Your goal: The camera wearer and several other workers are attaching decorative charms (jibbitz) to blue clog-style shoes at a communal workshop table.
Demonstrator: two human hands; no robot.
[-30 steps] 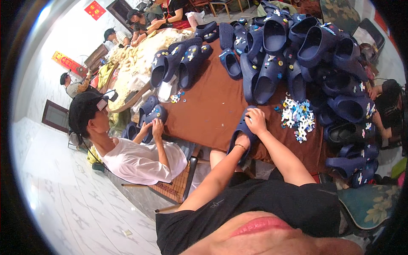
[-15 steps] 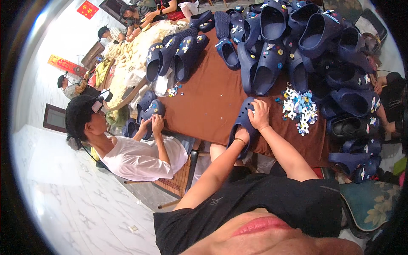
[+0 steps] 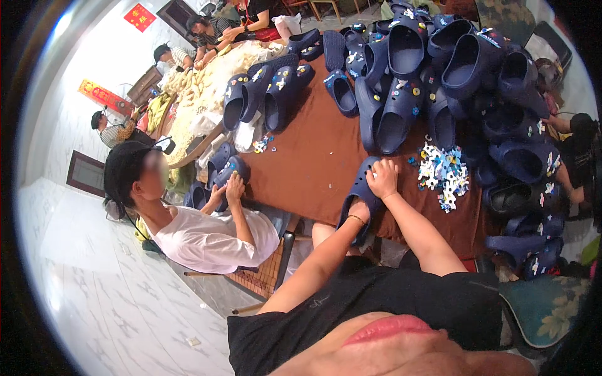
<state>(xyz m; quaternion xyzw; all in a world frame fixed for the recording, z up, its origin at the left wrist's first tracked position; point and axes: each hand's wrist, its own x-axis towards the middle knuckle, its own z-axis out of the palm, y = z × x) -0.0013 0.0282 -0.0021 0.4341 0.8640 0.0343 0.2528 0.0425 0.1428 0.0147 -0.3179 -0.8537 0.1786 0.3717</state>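
Note:
A navy clog (image 3: pixel 355 199) with round holes in its upper sits at the near table edge, toe pointing away. My left hand (image 3: pixel 359 210) reaches into its foot opening; the fingers are hidden inside. On the clog's upper lies my right hand (image 3: pixel 384 178), fingers curled in and pressed down. A small pale spot shows by its fingertips, too small to name. To the right of this hand is a loose pile of white, blue and black shoe charms (image 3: pixel 444 170) on the brown tabletop (image 3: pixel 301 163).
Navy clogs (image 3: pixel 401 113), many with charms, are heaped at the far right. More clogs (image 3: pixel 276 94) stand far left near a few loose charms (image 3: pixel 262 144). At left a seated person (image 3: pixel 200 232) holds another clog (image 3: pixel 233 170). People work behind a cream-coloured heap (image 3: pixel 210 81).
My right hand's fingers have curled in tighter on the clog's upper. The whole scene sits slightly lower in the picture. My left hand stays inside the clog.

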